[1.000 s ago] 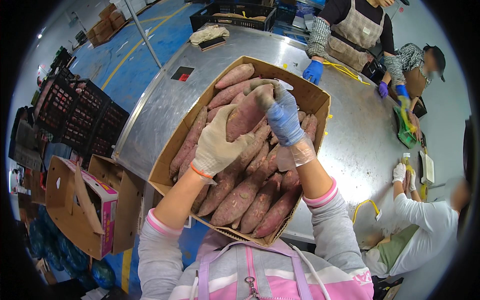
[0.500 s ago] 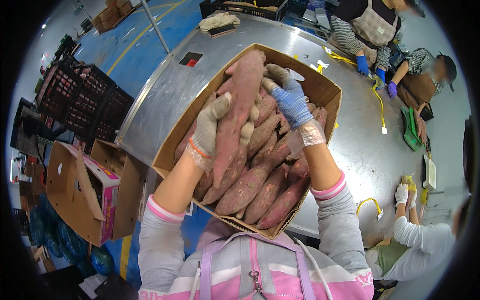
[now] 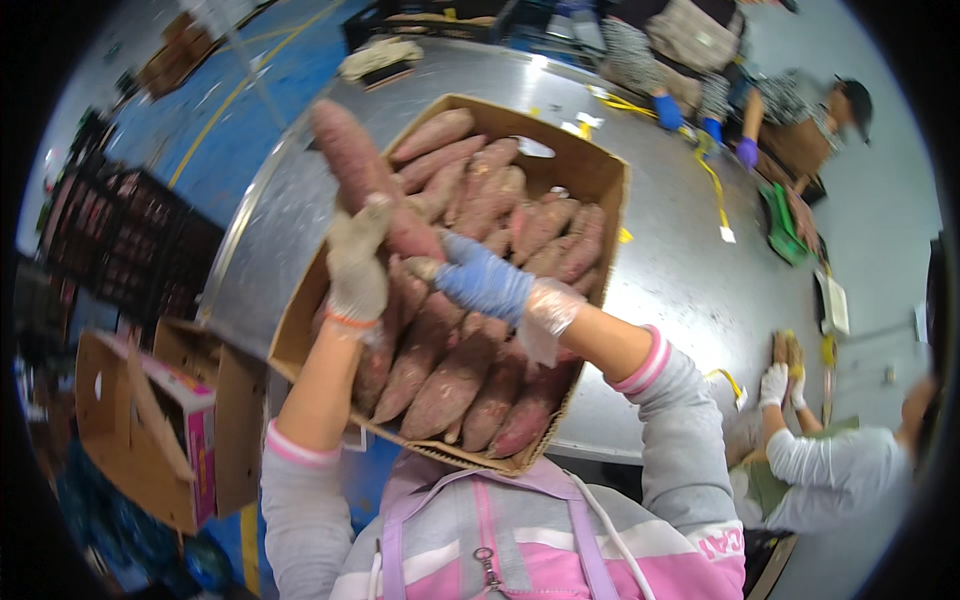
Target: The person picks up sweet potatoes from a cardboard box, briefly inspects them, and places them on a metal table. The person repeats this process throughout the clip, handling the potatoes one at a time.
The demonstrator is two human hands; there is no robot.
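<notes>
A long, thick sweet potato slants over the left side of an open cardboard box. My left hand, in a whitish knit glove with an orange cuff edge, is closed around it from the left. At its lower end is my right hand, in a blue-coated glove with a clear plastic cuff; its fingers close on that end, partly hidden. Beneath both hands, many reddish-brown sweet potatoes lie packed in rows inside the box.
The box stands on a metal table. Empty cartons and dark crates are to the left. Across the table, co-workers' gloved hands are near yellow straps; a green tray lies at the right. Another person works at lower right.
The held sweet potato has moved left and tilted, its upper end now pointing up-left. My right hand has come down and left, from the box's far side to the potato's lower end.
</notes>
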